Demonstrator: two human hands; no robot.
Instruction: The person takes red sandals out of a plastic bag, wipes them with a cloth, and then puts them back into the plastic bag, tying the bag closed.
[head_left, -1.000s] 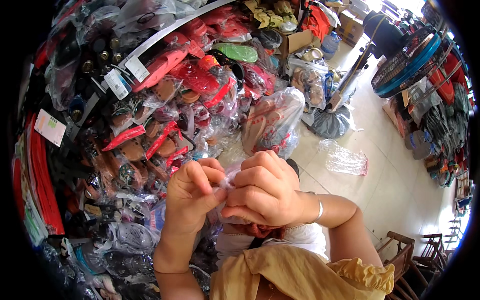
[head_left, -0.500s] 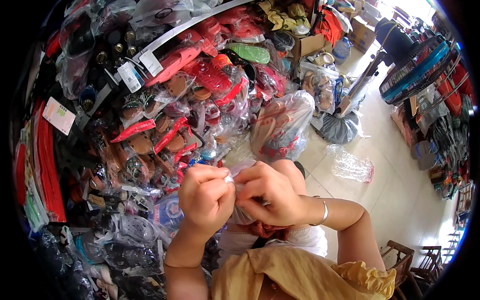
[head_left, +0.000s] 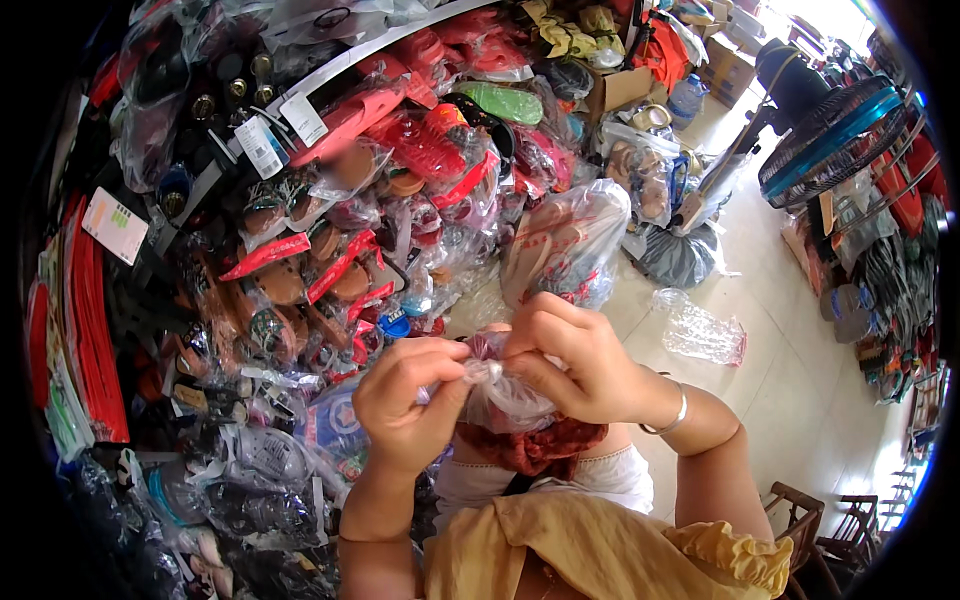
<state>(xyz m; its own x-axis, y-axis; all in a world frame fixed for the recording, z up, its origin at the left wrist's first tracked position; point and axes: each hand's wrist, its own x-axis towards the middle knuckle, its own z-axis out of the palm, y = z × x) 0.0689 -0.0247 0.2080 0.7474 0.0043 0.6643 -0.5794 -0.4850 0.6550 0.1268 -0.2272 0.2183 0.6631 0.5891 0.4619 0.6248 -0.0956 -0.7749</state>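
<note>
A thin translucent plastic bag (head_left: 508,402) is gathered in front of my lap, with a whitish knot-like bunch at its top. Thumb and fingers of my left hand (head_left: 408,393) pinch its left edge. On the other side, my right hand (head_left: 578,362) grips the gathered plastic near the bunch. What lies inside the bag is blurred by the film. Below it, a rust-red crumpled thing that looks like cloth (head_left: 535,448) rests across my lap, over white shorts (head_left: 600,480).
To the left rises a heap of plastic-wrapped sandals and slippers (head_left: 350,270). A large clear bag of footwear (head_left: 565,245) stands ahead on the tiled floor, near a crumpled clear wrapper (head_left: 700,328). A standing fan (head_left: 830,140) and wooden chairs (head_left: 795,510) are on the right.
My hands have moved apart, the right one up and to the right. The bunched top of the bag now shows between them, and more of the rust-red thing is visible.
</note>
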